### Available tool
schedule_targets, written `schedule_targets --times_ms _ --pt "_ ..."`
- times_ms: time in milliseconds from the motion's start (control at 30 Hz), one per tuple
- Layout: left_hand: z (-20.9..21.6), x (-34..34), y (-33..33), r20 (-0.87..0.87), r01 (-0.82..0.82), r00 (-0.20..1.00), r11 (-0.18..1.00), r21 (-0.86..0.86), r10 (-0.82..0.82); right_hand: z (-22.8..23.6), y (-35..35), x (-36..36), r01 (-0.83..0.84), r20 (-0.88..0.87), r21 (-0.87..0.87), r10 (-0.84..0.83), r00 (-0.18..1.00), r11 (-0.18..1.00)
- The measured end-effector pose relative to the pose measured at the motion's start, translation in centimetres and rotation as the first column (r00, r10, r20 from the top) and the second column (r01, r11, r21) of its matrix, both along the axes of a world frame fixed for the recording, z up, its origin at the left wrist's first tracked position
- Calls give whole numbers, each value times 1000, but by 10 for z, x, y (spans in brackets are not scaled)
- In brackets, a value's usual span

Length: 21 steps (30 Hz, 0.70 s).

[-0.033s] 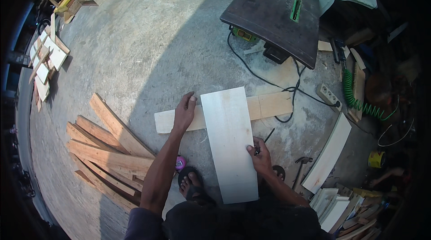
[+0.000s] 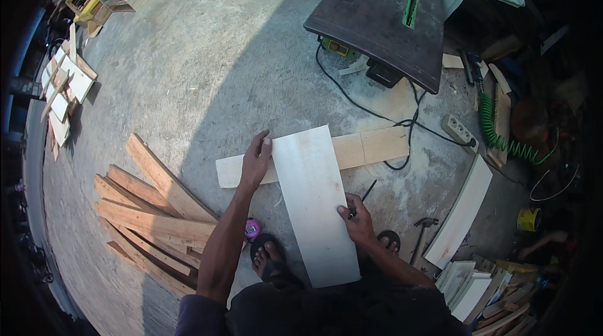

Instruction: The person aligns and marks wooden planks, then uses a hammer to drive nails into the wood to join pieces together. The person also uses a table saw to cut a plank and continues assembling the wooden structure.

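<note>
A pale, flat wooden board slants up from between my legs, its far end over a second plank lying crosswise on the concrete. My right hand grips the board's right edge, thumb on its face. A thin dark pencil pokes out from the same fingers. Beside the board's far left corner is my left hand, its thumb and forefinger stretched forward and slightly apart. The thumb is at the board's edge; the other fingers are partly hidden.
Rough planks are heaped at left beside a pink tape measure. A hammer and a long white board lie at right. The table saw stands ahead, cables trailing to a power strip. A green coiled hose lies beyond.
The board's far end has swung left, bringing its corner up to my left hand. My right hand has shifted slightly left with the board and pencil. The left hand has barely moved.
</note>
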<state>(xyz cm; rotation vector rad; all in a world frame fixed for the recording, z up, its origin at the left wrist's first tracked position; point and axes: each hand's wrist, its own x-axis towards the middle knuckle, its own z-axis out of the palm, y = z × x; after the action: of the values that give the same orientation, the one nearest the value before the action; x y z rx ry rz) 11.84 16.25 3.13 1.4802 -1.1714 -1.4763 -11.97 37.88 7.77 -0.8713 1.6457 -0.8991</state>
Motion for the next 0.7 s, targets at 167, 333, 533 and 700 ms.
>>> schedule_targets --times_ms 167,333,533,700 --pt "2 22 1 562 271 816 949 -161 -138 -30 1 47 -90 -1 25 90 996 996" --pt "-11 19 -15 729 478 659 851 -216 -185 -34 0 54 -57 -51 50 59 997 997" --pt "-13 8 -20 662 476 694 871 -123 -285 -43 4 59 -12 -75 -41 9 997 999" --pt "-9 11 -23 615 447 721 892 -61 -320 -55 4 58 -38 -142 -10 36 989 999"
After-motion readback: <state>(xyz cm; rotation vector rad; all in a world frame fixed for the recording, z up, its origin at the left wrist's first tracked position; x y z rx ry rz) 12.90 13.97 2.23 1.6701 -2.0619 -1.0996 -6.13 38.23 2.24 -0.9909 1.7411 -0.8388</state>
